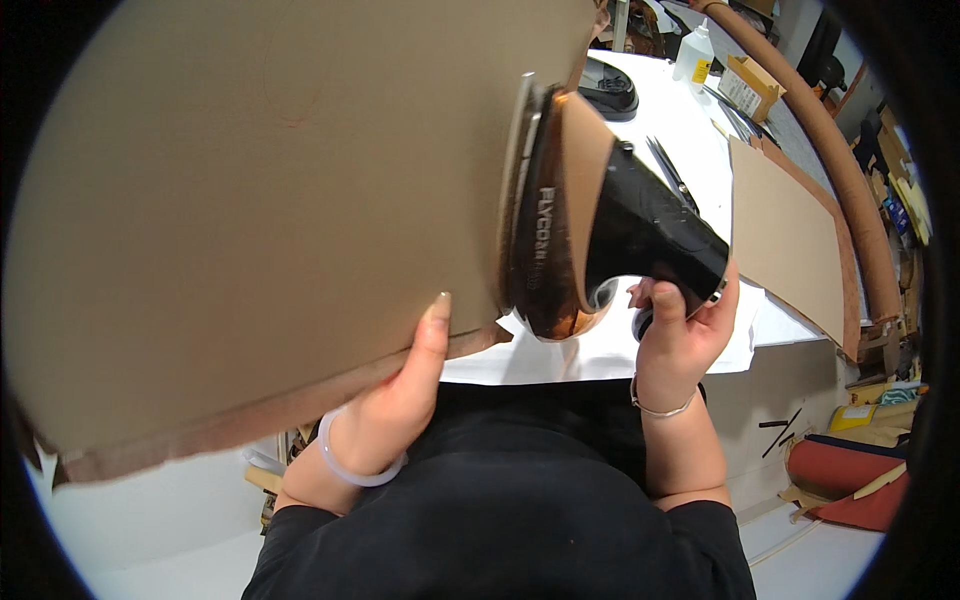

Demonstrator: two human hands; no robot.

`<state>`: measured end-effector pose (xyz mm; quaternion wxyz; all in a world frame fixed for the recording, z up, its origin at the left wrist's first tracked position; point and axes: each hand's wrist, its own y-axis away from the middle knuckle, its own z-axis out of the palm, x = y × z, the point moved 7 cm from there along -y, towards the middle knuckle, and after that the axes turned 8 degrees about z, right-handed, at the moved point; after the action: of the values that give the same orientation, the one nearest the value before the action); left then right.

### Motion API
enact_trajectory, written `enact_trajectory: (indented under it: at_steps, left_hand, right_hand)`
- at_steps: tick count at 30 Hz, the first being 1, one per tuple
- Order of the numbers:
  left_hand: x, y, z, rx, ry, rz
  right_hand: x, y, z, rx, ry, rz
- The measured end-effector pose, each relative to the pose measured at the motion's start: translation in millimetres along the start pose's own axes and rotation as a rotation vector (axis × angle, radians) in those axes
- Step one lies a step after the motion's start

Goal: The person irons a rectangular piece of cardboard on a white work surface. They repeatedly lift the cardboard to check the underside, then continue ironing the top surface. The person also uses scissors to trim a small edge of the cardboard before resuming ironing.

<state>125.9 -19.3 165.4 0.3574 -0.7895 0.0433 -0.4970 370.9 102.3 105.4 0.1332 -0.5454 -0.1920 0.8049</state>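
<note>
A large tan board [270, 220] with a brown leather-like edge is tilted up and fills the left of the head view. My left hand [395, 400] grips its lower edge, thumb on the face and fingers hidden behind. My right hand [685, 340] is closed round the handle of a handheld garment steamer [650, 220], black with a brown see-through tank. The steamer's flat plate faces the board's right part, upright and very close to it. Whether the plate touches the board I cannot tell.
On the white-covered table [715, 345] lie dark scissors [672, 172], a black base [608, 88], a white bottle [694, 52] and a small cardboard box [750, 88]. A second tan panel [785, 235] lies at the right, by a long brown roll [850, 170]. Red rolled material [840, 475] sits lower right.
</note>
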Motion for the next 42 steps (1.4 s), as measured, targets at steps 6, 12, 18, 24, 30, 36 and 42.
enact_trajectory:
  at_steps: [6, 12, 18, 24, 30, 36, 42]
  left_hand:
    - [-56, 7, -53, 0.158, 0.393, -0.091]
    - [-64, 1, -85, 0.288, 0.757, -0.144]
    - [-84, -11, -75, 0.214, 0.609, -0.275]
    - [-78, 3, -77, 0.275, 0.638, -0.329]
    - [-77, 13, -58, 0.151, 0.685, -0.404]
    - [-64, 13, -49, 0.187, 0.575, -0.368]
    - [-64, 24, -77, 0.201, 0.522, -0.203]
  right_hand:
    - [-2, -12, -24, 0.263, -0.163, 0.078]
    - [18, -28, -26, 0.227, -0.431, 0.34]
    - [18, -35, -32, 0.187, -0.414, 0.344]
    - [13, -37, -32, 0.335, -0.44, 0.332]
    - [12, -37, -30, 0.333, -0.508, 0.355]
    - [11, -35, -37, 0.351, -0.46, 0.3]
    - [10, -35, -44, 0.368, -0.424, 0.234]
